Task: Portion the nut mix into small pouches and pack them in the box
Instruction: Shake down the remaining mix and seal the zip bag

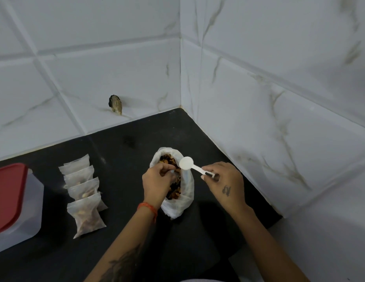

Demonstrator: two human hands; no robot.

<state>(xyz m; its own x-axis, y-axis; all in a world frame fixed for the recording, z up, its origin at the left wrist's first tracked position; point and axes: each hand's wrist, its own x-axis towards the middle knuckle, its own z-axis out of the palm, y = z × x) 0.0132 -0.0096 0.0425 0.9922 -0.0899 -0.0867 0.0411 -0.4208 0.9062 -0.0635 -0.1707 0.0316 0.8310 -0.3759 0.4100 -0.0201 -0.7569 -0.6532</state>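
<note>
Four filled pouches [84, 195] are lying left of the nut bag [177, 180]; the box [16, 202] is waiting beyond, unpacked. The white scoop [190, 165] is being pinched by the right hand [224, 182], the left hand [157, 182] curled at the bag's mouth.

Both forearms are being extended forward. The left hand [157, 181] is being curled, apparently pinching something unclear at its fingertips; a handle is being pinched between the right hand's [225, 181] fingertips.

No legible text anywhere; the right hand [224, 181] bears a mark — perhaps lettering.
</note>
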